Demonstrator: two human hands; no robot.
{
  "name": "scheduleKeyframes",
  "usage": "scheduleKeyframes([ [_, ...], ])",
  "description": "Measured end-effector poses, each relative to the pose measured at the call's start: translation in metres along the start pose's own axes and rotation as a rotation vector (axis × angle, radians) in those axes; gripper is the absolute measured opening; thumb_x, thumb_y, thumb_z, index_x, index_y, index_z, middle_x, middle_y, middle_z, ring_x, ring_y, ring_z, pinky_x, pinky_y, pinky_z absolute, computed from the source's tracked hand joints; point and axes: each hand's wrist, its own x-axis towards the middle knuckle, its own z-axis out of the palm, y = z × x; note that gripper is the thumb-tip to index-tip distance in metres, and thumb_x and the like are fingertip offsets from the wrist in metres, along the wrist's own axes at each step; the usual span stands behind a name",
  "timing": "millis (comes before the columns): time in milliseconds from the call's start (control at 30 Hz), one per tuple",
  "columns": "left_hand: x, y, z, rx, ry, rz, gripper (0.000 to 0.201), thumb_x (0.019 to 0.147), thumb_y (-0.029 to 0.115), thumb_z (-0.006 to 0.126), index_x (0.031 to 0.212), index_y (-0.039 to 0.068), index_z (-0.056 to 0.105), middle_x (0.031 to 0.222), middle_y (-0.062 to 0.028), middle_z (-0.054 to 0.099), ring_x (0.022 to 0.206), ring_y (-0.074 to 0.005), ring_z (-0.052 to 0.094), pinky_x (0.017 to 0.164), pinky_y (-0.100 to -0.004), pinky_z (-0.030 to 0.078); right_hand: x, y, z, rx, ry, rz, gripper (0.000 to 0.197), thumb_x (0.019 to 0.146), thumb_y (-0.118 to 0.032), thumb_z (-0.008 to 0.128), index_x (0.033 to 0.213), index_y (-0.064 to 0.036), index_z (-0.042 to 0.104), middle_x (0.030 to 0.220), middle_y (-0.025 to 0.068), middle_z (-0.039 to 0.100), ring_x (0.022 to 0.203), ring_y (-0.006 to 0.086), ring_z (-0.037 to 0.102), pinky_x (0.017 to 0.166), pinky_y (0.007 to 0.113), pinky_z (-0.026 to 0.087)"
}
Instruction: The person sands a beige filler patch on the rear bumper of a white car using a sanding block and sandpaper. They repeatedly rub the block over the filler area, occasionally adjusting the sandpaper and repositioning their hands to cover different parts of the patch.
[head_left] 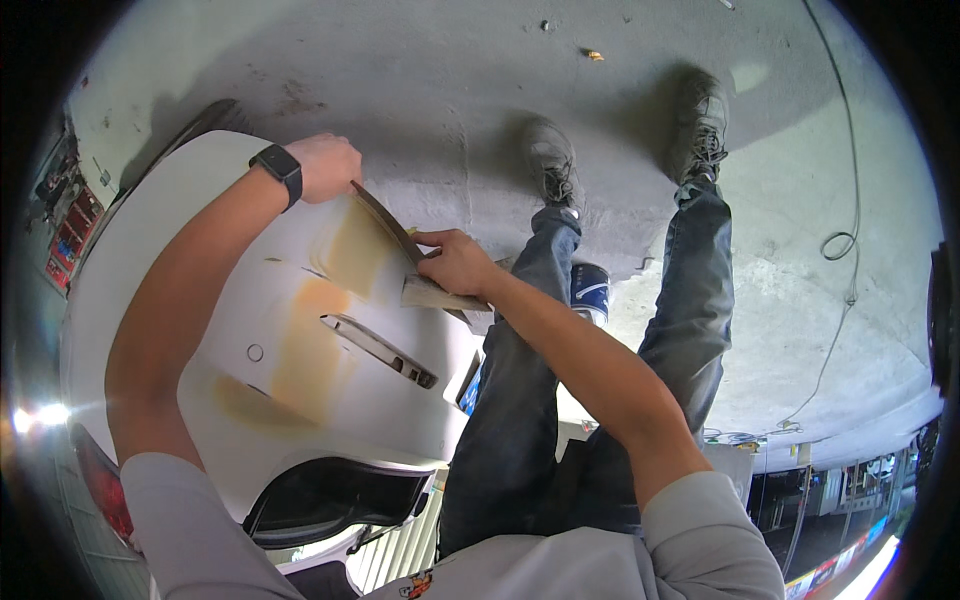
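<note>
My left hand (328, 168), with a black watch at the wrist, is closed at the far end of a thin, dark brown strip (385, 220). The other end of this strip runs to my right hand (456, 262), whose fingers are bent and pinch it. Under the right hand is a flat grey-brown piece (440, 294), partly covered; I cannot tell if it joins the strip. Both hands are over the rear of a white car (215, 310), which bears tan, sanded-looking patches (310, 350) around a long recess (378, 350).
My legs and grey shoes (702, 125) stand on the concrete floor (790, 290) to the right of the car. A dark blue can (590, 288) sits between my legs. A cable (853, 220) trails along the floor at right. The car's rear window (335, 495) is near me.
</note>
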Motion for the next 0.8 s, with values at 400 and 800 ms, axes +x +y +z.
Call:
scheduleKeyframes([
  [400,-0.127,0.084,-0.016,0.044,0.104,-0.197,0.036,0.087,0.001,0.059,0.116,0.015,0.074,0.104,-0.0092,0.074,0.102,-0.0307,0.064,0.099,-0.0457,0.043,-0.099,-0.049,0.052,0.001,0.094,-0.109,0.059,0.076,-0.016,0.072,0.134,-0.0078,0.068,0.099,0.026,0.074,0.09,0.0391,0.074,0.086,0.04,0.058],
  [800,-0.107,0.075,-0.046,0.215,0.222,-0.169,0.035,0.094,0.01,0.057,0.122,0.021,0.075,0.101,-0.009,0.072,0.112,-0.0294,0.063,0.111,-0.0526,0.038,-0.088,-0.05,0.0,-0.241,0.192,-0.246,0.051,0.081,-0.017,0.067,0.132,-0.0112,0.069,0.094,0.0255,0.073,0.086,0.0423,0.072,0.084,0.048,0.058],
])
